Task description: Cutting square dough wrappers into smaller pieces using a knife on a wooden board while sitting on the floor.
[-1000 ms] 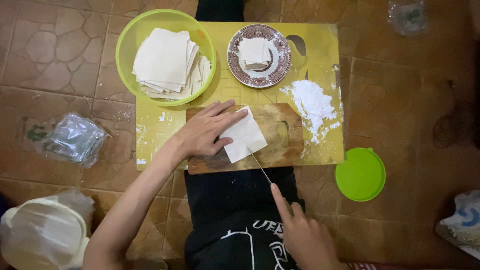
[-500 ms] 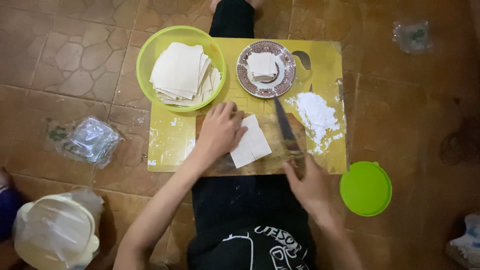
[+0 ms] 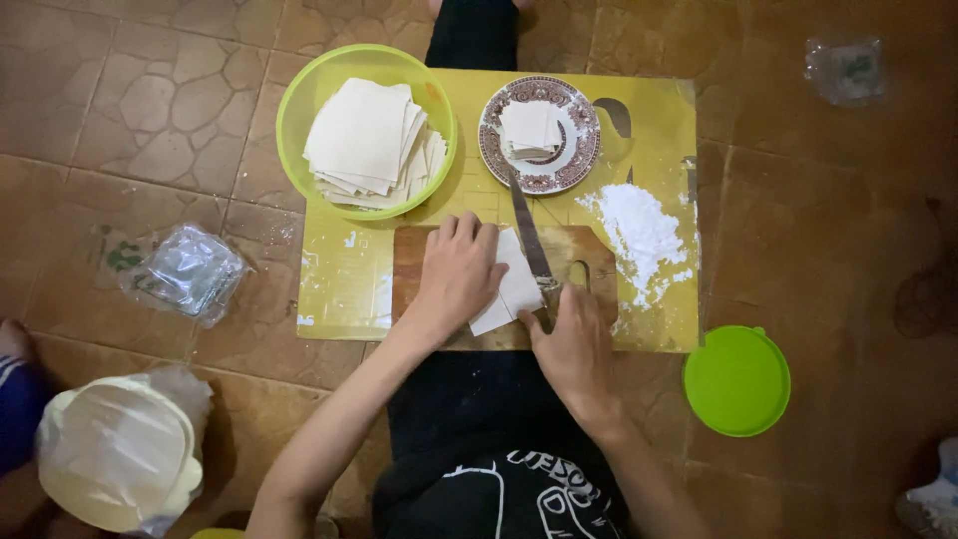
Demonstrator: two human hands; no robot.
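My left hand (image 3: 457,274) lies flat on a white square dough sheet (image 3: 516,286) that rests on a small wooden cutting board (image 3: 589,262). My right hand (image 3: 571,344) grips the handle of a knife (image 3: 529,235), whose blade runs along the sheet's right edge and points toward the plate. A green bowl (image 3: 299,95) at the back left holds a stack of large white sheets (image 3: 364,140). A patterned plate (image 3: 579,150) behind the board carries a small stack of cut squares (image 3: 529,127).
A yellow mat (image 3: 659,110) covers the low surface, with a heap of white flour (image 3: 639,230) at its right. A green lid (image 3: 736,379) lies on the tiled floor to the right. Crumpled plastic (image 3: 185,271) and a bagged white container (image 3: 115,454) sit left.
My right hand came up from my lap with the knife and brought the blade onto the board beside the sheet. My left hand stayed pressed on the sheet.
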